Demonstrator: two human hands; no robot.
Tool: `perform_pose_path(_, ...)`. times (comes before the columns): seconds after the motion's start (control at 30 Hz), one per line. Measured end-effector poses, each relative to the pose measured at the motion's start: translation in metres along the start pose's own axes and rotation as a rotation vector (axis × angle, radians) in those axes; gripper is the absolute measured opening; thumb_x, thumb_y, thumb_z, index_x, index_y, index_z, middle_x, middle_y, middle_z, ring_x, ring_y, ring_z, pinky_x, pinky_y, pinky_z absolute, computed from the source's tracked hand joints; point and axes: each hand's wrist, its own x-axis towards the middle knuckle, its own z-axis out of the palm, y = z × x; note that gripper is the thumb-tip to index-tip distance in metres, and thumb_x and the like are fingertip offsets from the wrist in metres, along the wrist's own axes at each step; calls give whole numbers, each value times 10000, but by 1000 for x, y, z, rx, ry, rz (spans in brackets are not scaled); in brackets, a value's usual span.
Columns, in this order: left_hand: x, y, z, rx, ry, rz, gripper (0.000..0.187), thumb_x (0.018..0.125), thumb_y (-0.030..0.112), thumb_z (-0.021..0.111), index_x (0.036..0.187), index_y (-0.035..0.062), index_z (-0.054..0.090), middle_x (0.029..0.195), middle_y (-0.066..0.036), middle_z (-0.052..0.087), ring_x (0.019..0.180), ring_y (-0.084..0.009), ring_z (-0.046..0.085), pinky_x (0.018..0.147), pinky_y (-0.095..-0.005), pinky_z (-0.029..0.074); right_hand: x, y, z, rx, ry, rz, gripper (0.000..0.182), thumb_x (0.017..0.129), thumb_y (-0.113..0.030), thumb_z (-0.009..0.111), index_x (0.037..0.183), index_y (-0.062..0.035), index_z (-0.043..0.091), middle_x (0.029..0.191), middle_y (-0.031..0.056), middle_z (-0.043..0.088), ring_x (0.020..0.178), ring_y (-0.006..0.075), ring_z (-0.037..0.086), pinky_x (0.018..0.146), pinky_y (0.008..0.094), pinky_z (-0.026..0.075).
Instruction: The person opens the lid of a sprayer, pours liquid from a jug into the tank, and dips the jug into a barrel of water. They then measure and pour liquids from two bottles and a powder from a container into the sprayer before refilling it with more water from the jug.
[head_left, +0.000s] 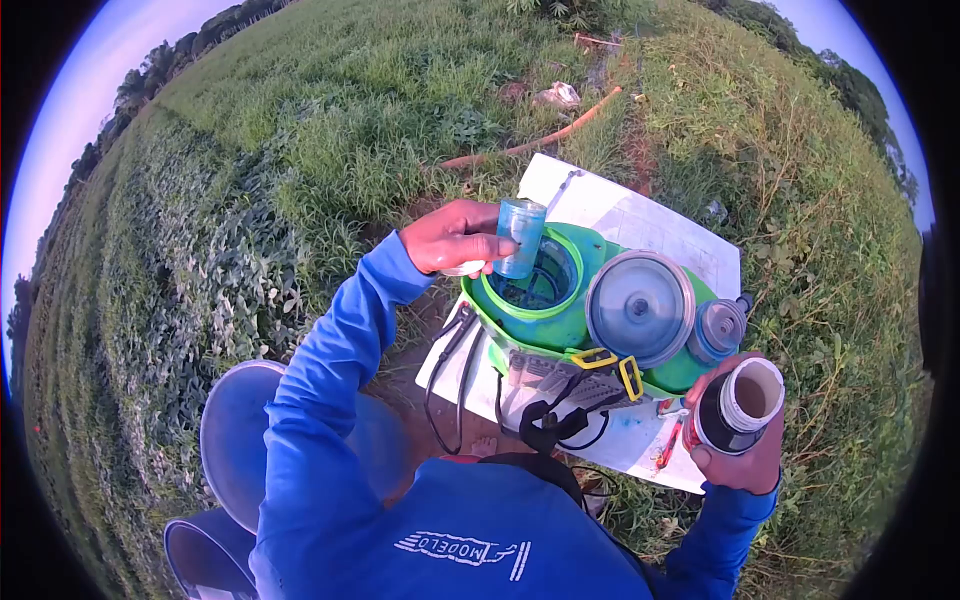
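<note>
Gripping a blue cup [524, 225], the left hand [452, 236] partly hides a white disc [463, 268]. Near the white table [690, 240]'s near-right corner, the right hand [750, 467] clasps an open container [738, 408], contents unclear.

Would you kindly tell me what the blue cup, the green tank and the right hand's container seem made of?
Blue cup: likely plastic, possibly glass; glossy, and light passes through its wall.
Green tank: probably moulded plastic, with smooth, rounded walls.
Container: perhaps rigid plastic, matt white around its mouth; the dark label hides much of its wall.
</note>
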Motion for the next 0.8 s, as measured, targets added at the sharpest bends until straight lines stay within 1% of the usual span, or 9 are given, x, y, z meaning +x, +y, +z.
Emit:
perform_pose_path(0.03, -2, 1, 4, -24, 23, 24, 410, 984, 264, 647, 1300, 4, 623, 910, 9, 642, 775, -74, 579, 682, -247, 460, 11, -3, -4, -63, -55, -39, 856, 636, -391, 952, 1235, -17, 467, 983, 133, 659, 801, 170, 644, 716, 316, 536)
perform_pose_path(0.17, 0, 14, 21, -178, 132, 71, 391, 984, 260, 647, 1279, 5, 628, 920, -10, 649, 773, -89, 618, 643, -249, 485, 49, -6, 15, -67, -11, -132, 809, 662, -369, 941, 1227, -11, 487, 960, 114, 664, 872, 189, 657, 794, 355, 544)
perform_pose_path(0.23, 6, 17, 25, -157, 132, 81, 362, 979, 278, 651, 1211, 1, 642, 877, -27, 661, 748, -92, 628, 627, -246, 493, 69, -16, 18, 6, -149, 44, 818, 653, -268, 925, 1323, -5, 537, 1089, 54, 679, 975, 139, 666, 863, 325, 542)
perform_pose_path(0.33, 16, 24, 31, -142, 112, 103, 333, 971, 290, 657, 1141, 3, 651, 826, -39, 668, 701, -97, 624, 629, -245, 488, 99, -4, 32, 70, -229, -73, 741, 691, -208, 886, 1316, -11, 542, 1042, 44, 685, 909, 127, 668, 816, 307, 547)
perform_pose_path(0.43, 22, 34, 40, -101, 93, 117, 342, 969, 279, 659, 1171, 4, 656, 852, -33, 663, 731, -92, 622, 631, -245, 484, 110, -15, 53, 315, -315, 5, 602, 758, -157, 850, 1262, -8, 557, 1016, 63, 686, 835, 132, 670, 731, 305, 556)
perform_pose_path(0.47, 22, 41, 44, -85, 65, 136, 399, 968, 273, 659, 1257, -2, 625, 920, -31, 666, 785, -84, 609, 677, -250, 486, 114, -16, 55, 314, -311, 7, 585, 759, -174, 850, 1244, -10, 567, 1012, 62, 687, 845, 133, 670, 740, 305, 558)
perform_pose_path(0.57, 23, 52, 51, -100, 27, 175, 416, 973, 212, 636, 1314, -22, 581, 1045, -37, 679, 861, -94, 638, 716, -234, 514, 124, -8, 59, 306, -316, -22, 564, 759, -219, 852, 1214, -15, 587, 1014, 61, 686, 867, 135, 670, 758, 303, 560)
perform_pose_path(0.6, 23, 51, 50, -96, 10, 169, 471, 979, 230, 635, 1376, -2, 534, 1040, -29, 670, 878, -94, 594, 787, -274, 480, 126, -4, 60, 303, -321, -38, 563, 758, -232, 853, 1207, -16, 592, 1016, 62, 685, 873, 135, 669, 763, 302, 560)
perform_pose_path(0.8, 19, 53, 55, -5, 32, 201, 461, 981, 211, 643, 1383, 19, 525, 1054, -17, 671, 893, -98, 591, 773, -268, 473, 130, -4, 66, 332, -370, 22, 566, 764, -240, 849, 1215, -15, 590, 1027, 58, 680, 870, 132, 666, 765, 299, 553)
